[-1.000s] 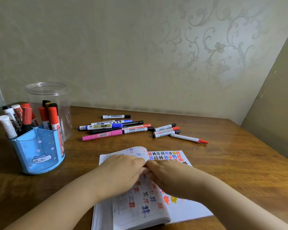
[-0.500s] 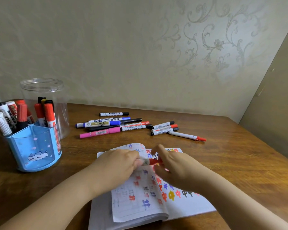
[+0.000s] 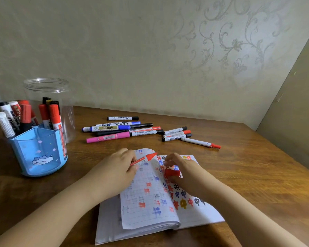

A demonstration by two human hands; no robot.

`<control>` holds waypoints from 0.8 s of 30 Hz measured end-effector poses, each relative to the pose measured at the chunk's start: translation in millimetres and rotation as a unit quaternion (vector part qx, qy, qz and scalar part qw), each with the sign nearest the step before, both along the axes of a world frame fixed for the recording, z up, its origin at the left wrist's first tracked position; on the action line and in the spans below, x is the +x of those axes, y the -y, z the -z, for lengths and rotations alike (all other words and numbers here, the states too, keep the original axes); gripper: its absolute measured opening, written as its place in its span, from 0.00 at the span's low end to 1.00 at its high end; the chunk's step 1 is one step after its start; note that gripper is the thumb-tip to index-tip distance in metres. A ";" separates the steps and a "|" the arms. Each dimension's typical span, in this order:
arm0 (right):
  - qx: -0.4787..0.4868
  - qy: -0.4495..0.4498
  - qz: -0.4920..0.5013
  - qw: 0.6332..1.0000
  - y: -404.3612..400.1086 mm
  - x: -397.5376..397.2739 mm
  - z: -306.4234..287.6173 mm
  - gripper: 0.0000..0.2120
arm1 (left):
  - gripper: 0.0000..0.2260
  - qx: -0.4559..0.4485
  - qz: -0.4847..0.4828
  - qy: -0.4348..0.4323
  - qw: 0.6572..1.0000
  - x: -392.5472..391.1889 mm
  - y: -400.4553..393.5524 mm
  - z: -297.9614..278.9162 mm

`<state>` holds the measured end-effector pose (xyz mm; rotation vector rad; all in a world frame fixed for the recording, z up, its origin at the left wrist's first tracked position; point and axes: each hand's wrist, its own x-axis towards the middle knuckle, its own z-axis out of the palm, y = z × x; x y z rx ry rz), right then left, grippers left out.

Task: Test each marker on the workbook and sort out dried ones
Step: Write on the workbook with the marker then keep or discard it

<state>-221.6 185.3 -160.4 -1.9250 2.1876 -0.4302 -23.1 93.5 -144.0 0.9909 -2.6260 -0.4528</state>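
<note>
My left hand (image 3: pixel 114 168) pinches the red marker (image 3: pixel 144 159) by its barrel, bare tip pointing away and up over the workbook (image 3: pixel 150 202), so the nib is free to come down on the paper. My right hand (image 3: pixel 184 172) curls round the red cap (image 3: pixel 172 172), keeping it out of the way but ready to go back on. The workbook lies open under both hands, its right page crowded with coloured test marks. Beyond it a loose row of markers (image 3: pixel 132 131) lies on the table (image 3: pixel 257 166), near enough to reach; I judge them one sorted group. More stand in the blue holder (image 3: pixel 37 154) at left, in front of a clear jar (image 3: pixel 48 90).
</note>
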 end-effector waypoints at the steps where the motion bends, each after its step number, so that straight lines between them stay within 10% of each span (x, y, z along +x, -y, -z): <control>1: -0.022 -0.014 0.015 1.000 -2.5 0.2 -3.0 0.22 | 0.03 -0.002 -0.001 0.002 1.000 0.4 -0.2 -0.3; 6: -0.218 -0.098 -0.029 0.971 -18.7 13.8 -31.0 0.22 | 0.06 0.009 0.016 -0.032 0.999 -5.1 -9.3 -13.5; 17: -0.238 -0.226 -0.098 0.939 -51.1 11.2 -16.3 0.14 | 0.15 0.106 0.143 -0.068 0.982 -28.5 -42.5 -15.1; 24: -0.225 0.175 0.156 0.946 -82.8 13.6 -5.2 0.10 | 0.10 0.076 0.193 -0.021 0.978 -27.7 -48.9 7.5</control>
